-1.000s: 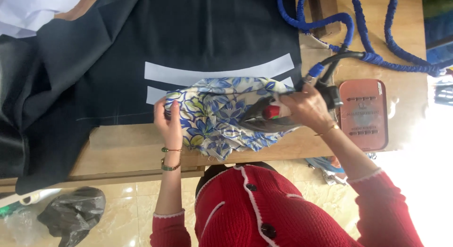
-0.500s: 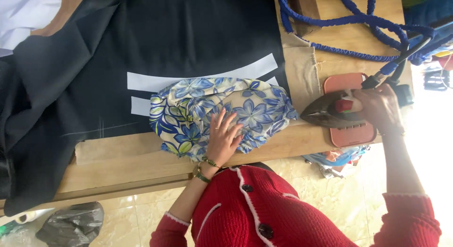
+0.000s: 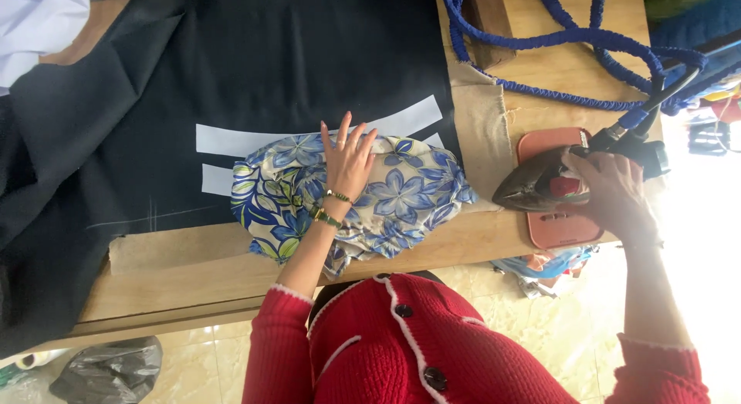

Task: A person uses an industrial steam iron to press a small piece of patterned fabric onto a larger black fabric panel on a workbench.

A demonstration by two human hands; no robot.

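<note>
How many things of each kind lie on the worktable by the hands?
Floral fabric piece, under the left hand: 1
Iron, held by the right hand: 1
Pink iron rest: 1
White strips: 2
Dark cloth: 1
Blue cord: 1
Total: 7

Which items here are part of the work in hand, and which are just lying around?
In use:
left hand flat on floral fabric
right hand gripping iron
iron rest
blue cord

Lying about:
black cloth
grey bag
white paper
</note>
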